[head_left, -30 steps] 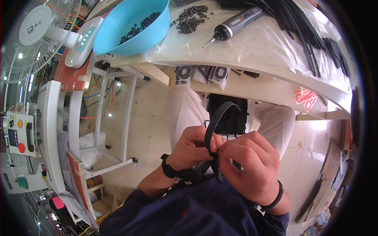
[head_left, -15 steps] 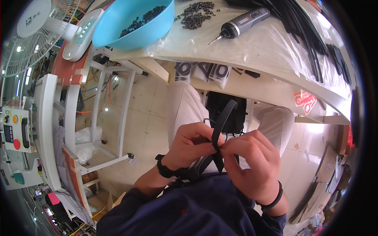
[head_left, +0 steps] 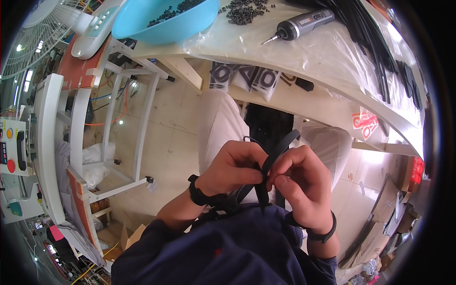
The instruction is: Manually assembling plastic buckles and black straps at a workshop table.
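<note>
My left hand (head_left: pixel 232 166) pinches a flat black strap (head_left: pixel 284 143) between thumb and fingers, above my lap. The strap bends up from the pinch into a loop leaning right, and its pointed lower end hangs towards my dark shirt. My right hand (head_left: pixel 306 185) is curled against the strap from the right, fingertips closed at the same spot as the left ones. Whether a small part sits between the fingertips, I cannot make out. More black strap hangs below and behind my left hand, partly hidden.
On the plastic-covered table (head_left: pixel 237 52) ahead lie a blue basin (head_left: pixel 166 31) of small black parts, a pile of black clips (head_left: pixel 244 12), an electric screwdriver (head_left: pixel 299 26) and long black strips (head_left: pixel 356 28). White metal frames (head_left: pixel 147 128) and a fan (head_left: pixel 47 38) stand left; cardboard (head_left: pixel 375 228) lies right.
The strap's loop has tilted to the right. My right hand has turned, bringing its thumb into sight below the fingers, while the left keeps its pinch. The whole view has shifted slightly.
</note>
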A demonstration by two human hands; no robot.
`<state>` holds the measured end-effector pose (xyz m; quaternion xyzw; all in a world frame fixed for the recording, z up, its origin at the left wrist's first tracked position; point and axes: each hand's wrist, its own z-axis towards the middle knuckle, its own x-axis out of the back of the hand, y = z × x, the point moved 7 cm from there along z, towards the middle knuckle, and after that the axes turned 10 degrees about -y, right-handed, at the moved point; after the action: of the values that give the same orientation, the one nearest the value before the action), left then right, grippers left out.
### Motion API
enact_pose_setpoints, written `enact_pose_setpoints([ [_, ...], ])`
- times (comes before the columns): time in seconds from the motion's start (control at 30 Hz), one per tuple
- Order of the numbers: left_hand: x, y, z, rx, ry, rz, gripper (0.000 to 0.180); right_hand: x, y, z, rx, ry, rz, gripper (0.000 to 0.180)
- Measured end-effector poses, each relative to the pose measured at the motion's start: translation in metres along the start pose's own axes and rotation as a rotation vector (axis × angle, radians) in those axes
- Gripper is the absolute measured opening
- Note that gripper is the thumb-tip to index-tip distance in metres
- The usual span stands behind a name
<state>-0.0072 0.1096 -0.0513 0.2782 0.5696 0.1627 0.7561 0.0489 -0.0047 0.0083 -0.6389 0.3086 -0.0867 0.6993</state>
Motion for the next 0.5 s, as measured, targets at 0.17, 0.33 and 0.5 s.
enact_pose_setpoints([
  [0.17,0.0,0.001,-0.002,-0.054,0.032,0.027,0.014,-0.004,-0.009,-0.002,0.085,0.035,-0.332,0.019],
  [0.33,0.002,0.01,-0.009,0.03,0.102,0.236,0.013,-0.003,-0.01,-0.003,0.053,0.061,-0.433,0.022],
  [0.5,-0.008,0.011,-0.008,0.047,-0.034,0.115,0.022,0.0,-0.014,0.0,0.054,-0.029,-0.463,0.022],
])
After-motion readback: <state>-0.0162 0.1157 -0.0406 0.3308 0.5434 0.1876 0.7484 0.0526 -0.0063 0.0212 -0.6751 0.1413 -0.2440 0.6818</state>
